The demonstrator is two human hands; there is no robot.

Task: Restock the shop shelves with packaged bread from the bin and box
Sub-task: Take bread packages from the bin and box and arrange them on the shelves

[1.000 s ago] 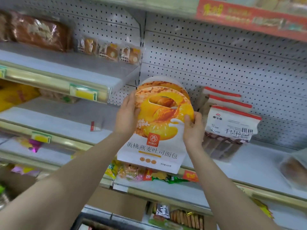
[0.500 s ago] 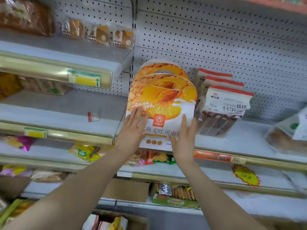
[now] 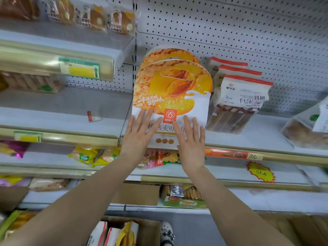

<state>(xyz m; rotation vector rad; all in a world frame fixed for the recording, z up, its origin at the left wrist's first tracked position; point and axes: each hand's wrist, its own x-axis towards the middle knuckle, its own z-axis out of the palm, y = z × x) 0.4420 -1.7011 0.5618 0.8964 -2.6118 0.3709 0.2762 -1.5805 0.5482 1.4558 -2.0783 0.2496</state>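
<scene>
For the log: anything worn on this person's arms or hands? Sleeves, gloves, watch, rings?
Nothing shows. The left hand and right hand are ungloved, with no rings on the fingers and no watch or bracelet at either wrist. The left forearm and right forearm are bare to the frame edge; no sleeve is in view.

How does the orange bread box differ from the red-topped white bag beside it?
The orange box is stiff card with a rounded top and cut-out handle; the red-topped bag is a soft pouch, flat on top. The box hides its bread; the bag shows brown bread through a clear lower part. Both stand on one shelf.
</scene>
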